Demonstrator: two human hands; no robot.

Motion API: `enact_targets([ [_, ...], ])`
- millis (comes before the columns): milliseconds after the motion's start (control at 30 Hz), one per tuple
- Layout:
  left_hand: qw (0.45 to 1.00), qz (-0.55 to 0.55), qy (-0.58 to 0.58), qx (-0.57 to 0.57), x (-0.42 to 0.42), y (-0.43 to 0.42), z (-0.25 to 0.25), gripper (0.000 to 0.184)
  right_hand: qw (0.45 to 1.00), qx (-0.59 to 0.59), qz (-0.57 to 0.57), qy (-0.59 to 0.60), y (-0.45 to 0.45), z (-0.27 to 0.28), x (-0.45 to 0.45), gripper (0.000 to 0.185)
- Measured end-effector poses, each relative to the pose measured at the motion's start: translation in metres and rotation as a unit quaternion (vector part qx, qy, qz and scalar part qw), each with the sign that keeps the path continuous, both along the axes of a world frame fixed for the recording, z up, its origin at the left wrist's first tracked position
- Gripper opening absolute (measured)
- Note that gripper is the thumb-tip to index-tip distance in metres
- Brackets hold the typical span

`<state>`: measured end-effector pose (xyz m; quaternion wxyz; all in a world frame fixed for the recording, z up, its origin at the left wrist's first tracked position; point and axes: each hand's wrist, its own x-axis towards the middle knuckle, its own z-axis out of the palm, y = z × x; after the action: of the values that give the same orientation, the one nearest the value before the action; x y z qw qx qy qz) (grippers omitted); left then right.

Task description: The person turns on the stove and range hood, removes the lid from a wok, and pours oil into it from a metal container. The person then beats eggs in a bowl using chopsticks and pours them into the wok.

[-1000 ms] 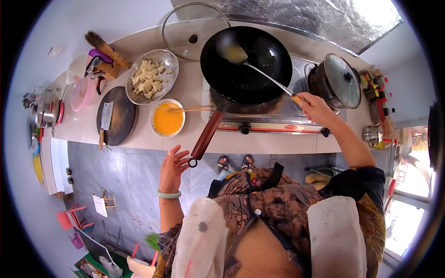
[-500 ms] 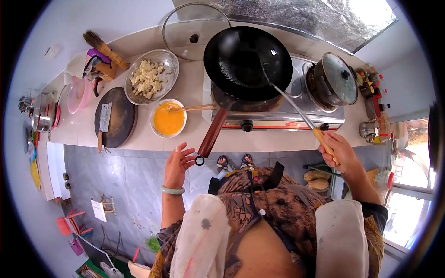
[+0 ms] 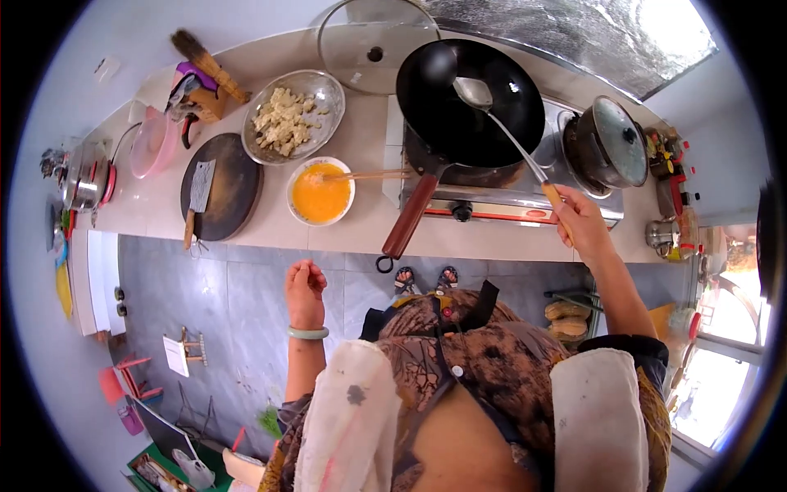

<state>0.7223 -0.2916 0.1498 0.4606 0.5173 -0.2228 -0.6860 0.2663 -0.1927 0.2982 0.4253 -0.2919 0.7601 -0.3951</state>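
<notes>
My right hand (image 3: 579, 220) is closed around the wooden handle of a long metal wok spatula (image 3: 525, 153). Its blade is over the inside of a black wok (image 3: 500, 115), which sits on the gas stove (image 3: 525, 210). The wok's reddish-brown handle (image 3: 411, 215) points toward me. My left hand (image 3: 305, 289) hangs low in front of the counter, its fingers curled in, with nothing visible in them. Nearest to it on the counter is a bowl of beaten egg (image 3: 318, 197) with chopsticks (image 3: 373, 175) resting in it.
A metal bowl (image 3: 328, 98) holds pale lumpy food pieces. Left of it, a cleaver (image 3: 201, 189) lies on a round chopping board (image 3: 234, 180). A glass lid (image 3: 361, 49) leans behind the wok. A lidded pot (image 3: 602, 143) stands on the right burner.
The wok spatula has turned, so its blade now shows face-on higher in the wok. My left hand has moved away from the wok handle and its fingers have curled in. The view has shifted.
</notes>
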Motion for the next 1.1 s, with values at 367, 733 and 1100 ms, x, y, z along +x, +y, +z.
enact_targets([
  [367, 0.993, 0.006, -0.065, 0.098, 0.033, 0.043, -0.009, 0.023, 0.997, -0.046, -0.028, -0.055, -0.03, -0.046, 0.028, 0.043],
  [733, 0.991, -0.028, -0.065, 0.11, -0.016, 0.044, -0.007, 0.025, 0.971, -0.08, 0.048, -0.22, -0.025, -0.047, 0.064, 0.053],
  [1100, 0.987, -0.042, -0.085, 0.133, -0.037, 0.059, -0.018, 0.024, 0.951, -0.114, 0.034, -0.285, -0.019, -0.065, 0.049, 0.049],
])
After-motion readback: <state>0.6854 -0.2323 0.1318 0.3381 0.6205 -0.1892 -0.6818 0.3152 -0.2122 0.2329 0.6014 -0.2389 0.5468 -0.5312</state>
